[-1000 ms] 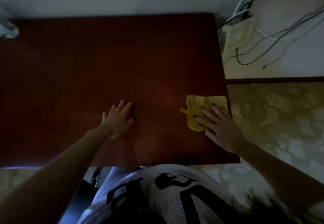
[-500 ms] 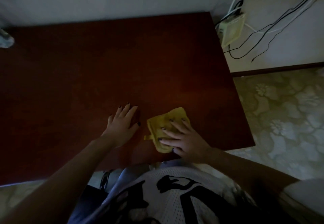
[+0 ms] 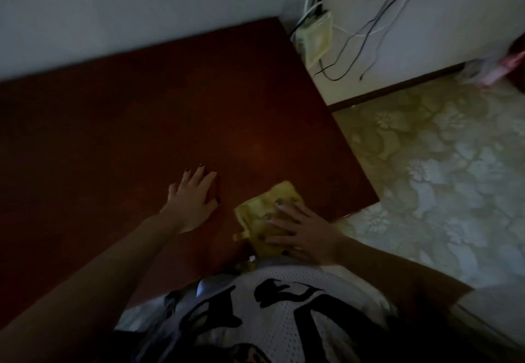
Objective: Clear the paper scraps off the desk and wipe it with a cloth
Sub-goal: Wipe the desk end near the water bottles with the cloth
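A crumpled yellow cloth (image 3: 265, 206) lies near the front edge of the dark red-brown desk (image 3: 170, 112). My right hand (image 3: 301, 232) presses flat on the cloth with straight, spread fingers and covers its right part. My left hand (image 3: 193, 198) rests flat on the bare desk just to the left of the cloth, fingers straight and not touching it. No paper scraps show on the desk surface.
The desk stands against a pale wall. Past its right edge lies a patterned floor (image 3: 440, 178). A pale box with several cables (image 3: 315, 36) hangs on the wall at the far right corner. A pink object (image 3: 505, 67) sits at the far right.
My right hand has slid the cloth from the desk's right edge leftward to the front middle, then held near there. The view has tilted and shifted right. My left hand has stayed put.
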Demonstrator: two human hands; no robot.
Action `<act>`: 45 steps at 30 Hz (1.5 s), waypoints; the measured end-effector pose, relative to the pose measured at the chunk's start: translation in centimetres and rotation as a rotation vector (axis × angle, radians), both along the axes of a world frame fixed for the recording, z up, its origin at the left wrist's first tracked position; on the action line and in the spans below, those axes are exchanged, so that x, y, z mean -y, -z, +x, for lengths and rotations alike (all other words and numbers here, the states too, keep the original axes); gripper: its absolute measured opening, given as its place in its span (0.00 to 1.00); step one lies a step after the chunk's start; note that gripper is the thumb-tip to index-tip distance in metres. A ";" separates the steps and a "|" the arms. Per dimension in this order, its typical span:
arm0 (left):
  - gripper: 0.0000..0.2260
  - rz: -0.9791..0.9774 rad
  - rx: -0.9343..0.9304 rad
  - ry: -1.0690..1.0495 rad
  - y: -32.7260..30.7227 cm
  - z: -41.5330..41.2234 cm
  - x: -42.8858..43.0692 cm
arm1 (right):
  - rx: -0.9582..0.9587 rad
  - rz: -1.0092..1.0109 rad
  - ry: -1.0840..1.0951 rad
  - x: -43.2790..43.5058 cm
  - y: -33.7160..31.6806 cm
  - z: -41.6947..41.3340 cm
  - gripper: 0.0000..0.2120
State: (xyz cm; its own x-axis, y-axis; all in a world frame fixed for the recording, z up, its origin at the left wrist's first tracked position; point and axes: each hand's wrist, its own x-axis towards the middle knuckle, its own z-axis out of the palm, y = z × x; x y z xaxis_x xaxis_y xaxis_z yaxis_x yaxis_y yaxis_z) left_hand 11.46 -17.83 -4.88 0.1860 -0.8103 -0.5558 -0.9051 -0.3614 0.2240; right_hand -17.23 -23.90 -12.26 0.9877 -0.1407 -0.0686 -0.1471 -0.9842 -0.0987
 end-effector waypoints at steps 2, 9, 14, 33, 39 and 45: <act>0.29 -0.009 0.004 0.033 -0.1 -0.6 1.1 | -0.016 0.001 0.158 1.6 -0.2 -5.2 0.22; 0.28 -0.016 -0.019 0.033 0.2 -2.9 3.5 | -0.032 0.160 0.567 5.7 -1.7 -12.1 0.21; 0.28 0.021 -0.033 -0.042 0.7 -3.2 3.5 | -0.021 0.150 0.489 10.7 -1.6 -9.4 0.24; 0.28 0.060 0.003 -0.417 0.4 -1.9 4.8 | -0.215 0.246 0.744 28.5 -3.7 12.0 0.28; 0.30 0.044 -0.020 -0.278 0.4 -2.2 10.8 | -0.114 0.193 0.483 22.1 -2.6 3.9 0.29; 0.28 0.061 0.023 -0.187 0.2 -2.2 17.3 | -0.060 0.267 0.386 17.5 -1.7 -1.3 0.24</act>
State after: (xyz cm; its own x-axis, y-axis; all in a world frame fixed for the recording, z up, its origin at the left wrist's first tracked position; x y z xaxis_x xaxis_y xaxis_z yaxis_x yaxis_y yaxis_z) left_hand 9.24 -35.17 -5.07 0.3434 -0.7255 -0.5964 -0.8255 -0.5360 0.1766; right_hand -18.55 -41.44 -10.59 0.8597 -0.4668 -0.2073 -0.5106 -0.7978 -0.3207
